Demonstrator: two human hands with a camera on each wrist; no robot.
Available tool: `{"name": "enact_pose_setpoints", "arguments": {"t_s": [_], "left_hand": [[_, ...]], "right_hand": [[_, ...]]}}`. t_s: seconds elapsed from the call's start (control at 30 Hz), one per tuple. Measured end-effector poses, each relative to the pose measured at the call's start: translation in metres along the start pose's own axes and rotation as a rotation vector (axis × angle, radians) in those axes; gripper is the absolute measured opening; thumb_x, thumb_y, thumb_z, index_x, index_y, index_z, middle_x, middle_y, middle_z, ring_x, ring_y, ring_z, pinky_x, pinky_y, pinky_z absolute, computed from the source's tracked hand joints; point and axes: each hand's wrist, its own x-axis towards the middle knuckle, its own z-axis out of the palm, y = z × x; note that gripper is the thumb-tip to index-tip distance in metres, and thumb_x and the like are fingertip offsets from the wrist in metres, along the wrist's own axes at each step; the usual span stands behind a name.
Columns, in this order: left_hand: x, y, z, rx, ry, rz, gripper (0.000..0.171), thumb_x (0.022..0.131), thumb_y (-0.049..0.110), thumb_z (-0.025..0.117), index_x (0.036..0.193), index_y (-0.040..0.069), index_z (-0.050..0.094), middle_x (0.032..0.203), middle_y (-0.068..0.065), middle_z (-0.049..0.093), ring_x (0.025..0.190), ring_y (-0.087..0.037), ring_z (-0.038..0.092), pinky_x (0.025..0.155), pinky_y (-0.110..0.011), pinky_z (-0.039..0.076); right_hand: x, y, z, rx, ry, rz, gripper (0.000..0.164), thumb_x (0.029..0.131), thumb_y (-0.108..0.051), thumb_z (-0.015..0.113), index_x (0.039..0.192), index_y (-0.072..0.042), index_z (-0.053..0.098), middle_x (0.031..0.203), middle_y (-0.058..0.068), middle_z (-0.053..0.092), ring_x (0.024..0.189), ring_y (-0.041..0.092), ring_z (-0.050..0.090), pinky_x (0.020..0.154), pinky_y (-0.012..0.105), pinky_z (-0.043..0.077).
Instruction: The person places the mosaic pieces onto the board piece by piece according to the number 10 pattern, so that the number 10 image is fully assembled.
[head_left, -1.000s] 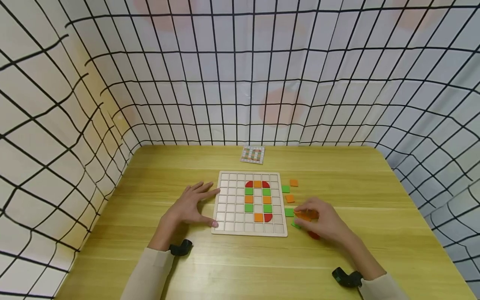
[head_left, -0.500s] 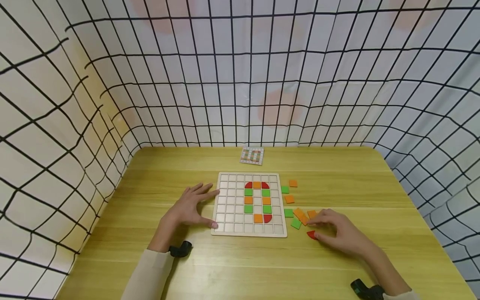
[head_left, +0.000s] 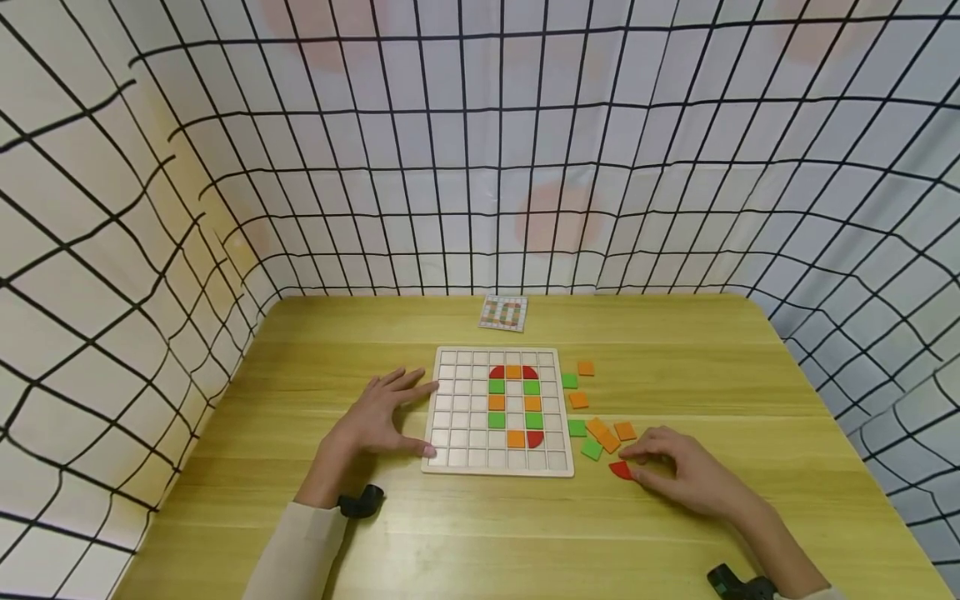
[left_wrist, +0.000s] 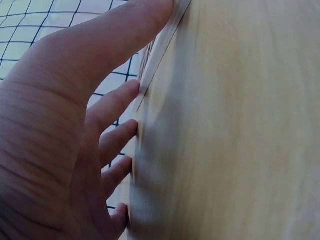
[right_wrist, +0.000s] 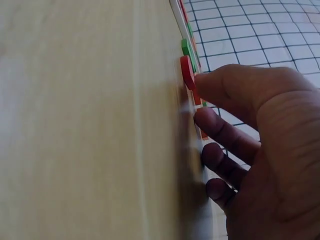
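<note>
A pale grid board (head_left: 459,442) lies on the table, with red, orange and green tiles set in a ring in its right half. My left hand (head_left: 384,412) is spread at the board's left side, its thumb and index fingertip touching the edge; the left wrist view shows the straight fingers (left_wrist: 116,102). To the right of the board my right hand (head_left: 682,471) pinches a red quarter-round tile (head_left: 620,471) low at the table between thumb and index finger. In the right wrist view, the thumb hides the index finger behind the red tile (right_wrist: 187,72).
Loose green tiles (head_left: 592,448) and orange tiles (head_left: 602,434) lie between the board and my right hand, some touching. A small pattern card (head_left: 503,313) lies behind the board. Black-lined net walls (head_left: 495,167) stand around the table's back and sides.
My right hand has moved off the orange tiles, toward me and right, to the red tile. That tile has shifted slightly left under the fingers. My left hand stays at the board.
</note>
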Motion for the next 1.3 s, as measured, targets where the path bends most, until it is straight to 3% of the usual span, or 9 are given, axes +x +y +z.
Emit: {"name": "enact_pose_setpoints", "arguments": {"t_s": [0.27,0.67,0.87,1.07,1.3], "left_hand": [[-0.001,0.002,0.000,0.008,-0.006,-0.016,0.107,0.066,0.077,0.081,0.157,0.033,0.045,0.169,-0.007,0.033,0.157,-0.042,0.023,0.122,-0.074,0.013],[0.000,0.003,0.000,0.016,-0.017,-0.018,0.106,0.068,0.077,0.079,0.157,0.033,0.044,0.169,-0.007,0.033,0.157,-0.043,0.023,0.122,-0.073,0.014],[0.001,0.004,-0.002,0.027,-0.012,-0.017,0.106,0.068,0.076,0.080,0.158,0.033,0.044,0.169,-0.007,0.033,0.156,-0.044,0.024,0.123,-0.072,0.015],[0.000,0.004,-0.003,0.040,-0.003,-0.013,0.104,0.068,0.076,0.079,0.157,0.033,0.045,0.168,-0.007,0.034,0.156,-0.044,0.026,0.123,-0.071,0.016],[0.001,0.003,-0.002,0.039,0.020,-0.010,0.102,0.069,0.076,0.078,0.156,0.032,0.047,0.167,-0.007,0.037,0.154,-0.044,0.029,0.122,-0.072,0.017]], "right_hand": [[0.001,-0.005,0.000,-0.046,-0.026,-0.057,0.031,0.089,-0.023,0.082,0.118,-0.032,0.075,0.105,-0.020,0.067,0.092,0.001,0.056,0.079,0.027,0.050],[0.011,-0.010,0.007,0.020,-0.042,0.022,0.023,0.091,-0.035,0.080,0.114,-0.034,0.075,0.098,-0.018,0.066,0.087,0.002,0.058,0.078,0.024,0.051],[0.030,-0.021,0.011,0.043,-0.001,0.072,0.023,0.089,-0.037,0.082,0.111,-0.034,0.075,0.099,-0.015,0.067,0.090,0.005,0.061,0.084,0.025,0.052],[0.056,-0.035,0.022,0.018,0.058,0.086,0.025,0.089,-0.036,0.083,0.112,-0.031,0.076,0.097,-0.010,0.065,0.085,0.011,0.057,0.074,0.025,0.049],[0.086,-0.053,0.040,0.040,0.085,0.098,0.024,0.085,-0.036,0.086,0.108,-0.034,0.078,0.094,-0.009,0.064,0.089,0.015,0.056,0.078,0.029,0.046]]}}
